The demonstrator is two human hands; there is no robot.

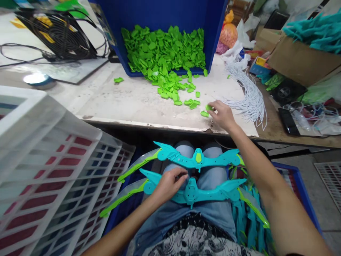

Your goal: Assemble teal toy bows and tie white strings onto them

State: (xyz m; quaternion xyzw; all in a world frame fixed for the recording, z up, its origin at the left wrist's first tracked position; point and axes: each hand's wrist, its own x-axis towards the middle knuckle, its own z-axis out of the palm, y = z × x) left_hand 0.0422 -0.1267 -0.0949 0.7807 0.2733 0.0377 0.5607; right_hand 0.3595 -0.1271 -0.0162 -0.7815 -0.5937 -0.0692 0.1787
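Two turquoise toy bows lie across my lap. The farther bow (178, 157) has a light-green piece (198, 157) set in its centre; the nearer bow (210, 195) shows a bare turquoise centre with small holes. Both have lime-green and clear curved tips. My left hand (170, 183) lies over the left part of the nearer bow, fingers loosely curved, with nothing visible in them. On the table's front part, my right hand (221, 114) pinches a small green plastic piece (209, 107). Another green piece (204, 113) lies just beside its fingertips.
A blue bin (165, 12) on its side spills many green pieces (167, 53) onto the table (128, 103). White cords (252, 96) lie right. White crates (64, 163) stand left; a blue crate (306, 202) holds turquoise parts at lower right. A fan (61, 35) sits back left.
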